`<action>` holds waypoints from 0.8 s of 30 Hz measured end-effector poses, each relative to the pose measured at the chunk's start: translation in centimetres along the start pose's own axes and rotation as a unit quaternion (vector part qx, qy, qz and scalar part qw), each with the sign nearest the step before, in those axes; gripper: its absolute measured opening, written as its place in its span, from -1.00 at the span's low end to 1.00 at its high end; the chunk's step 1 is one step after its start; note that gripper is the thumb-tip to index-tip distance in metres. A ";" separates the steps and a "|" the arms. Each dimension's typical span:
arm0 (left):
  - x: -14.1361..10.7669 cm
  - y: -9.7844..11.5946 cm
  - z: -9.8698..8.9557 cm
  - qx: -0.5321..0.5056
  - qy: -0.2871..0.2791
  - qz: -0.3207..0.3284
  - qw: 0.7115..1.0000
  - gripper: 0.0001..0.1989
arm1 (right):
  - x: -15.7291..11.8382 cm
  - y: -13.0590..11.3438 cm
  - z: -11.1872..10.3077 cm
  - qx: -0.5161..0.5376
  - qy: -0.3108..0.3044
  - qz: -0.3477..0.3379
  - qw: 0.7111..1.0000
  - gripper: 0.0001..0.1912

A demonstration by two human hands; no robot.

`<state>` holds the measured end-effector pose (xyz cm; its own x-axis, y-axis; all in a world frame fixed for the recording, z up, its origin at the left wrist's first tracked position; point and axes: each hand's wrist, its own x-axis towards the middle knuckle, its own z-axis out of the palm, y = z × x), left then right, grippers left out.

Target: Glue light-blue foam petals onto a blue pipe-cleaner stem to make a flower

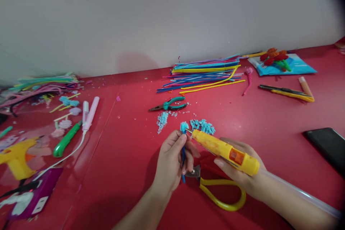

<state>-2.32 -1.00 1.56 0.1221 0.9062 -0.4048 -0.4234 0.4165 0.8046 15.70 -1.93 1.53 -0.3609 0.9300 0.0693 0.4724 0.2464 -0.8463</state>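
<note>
My left hand [174,156] pinches a dark blue pipe cleaner [183,154] upright, with a cluster of short light blue pieces [184,126] at its top. In my right hand [242,165] is a yellow hot glue gun [223,149], a clear glue stick [299,192] running out of its back end. Its metal nozzle meets the side of the light blue cluster. Just beyond lies a pile of cut light blue pieces [203,126], with a heap of light blue fluff [162,121] to the left. Below my hands rest yellow-handled scissors [229,208], partly covered by my right hand.
Green-handled pliers [172,105] and bundled pipe cleaners [205,70] lie farther back. To the left are a pink hair straightener [91,113], a green-handled cutter [66,140], another yellow glue gun [18,160] and a purple power strip [48,190]. A black phone [327,147] lies at right.
</note>
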 end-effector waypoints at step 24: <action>-0.1 -0.1 0.1 0.031 0.016 0.032 0.999 -0.82 | -0.1 -0.1 0.3 -0.008 -0.001 0.010 1.000 -0.70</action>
<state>-2.18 -1.14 1.63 0.0666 0.9287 -0.3648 -0.3723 0.3624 0.8544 15.43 -2.13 1.42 -0.3525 0.9344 0.0512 0.4927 0.2318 -0.8388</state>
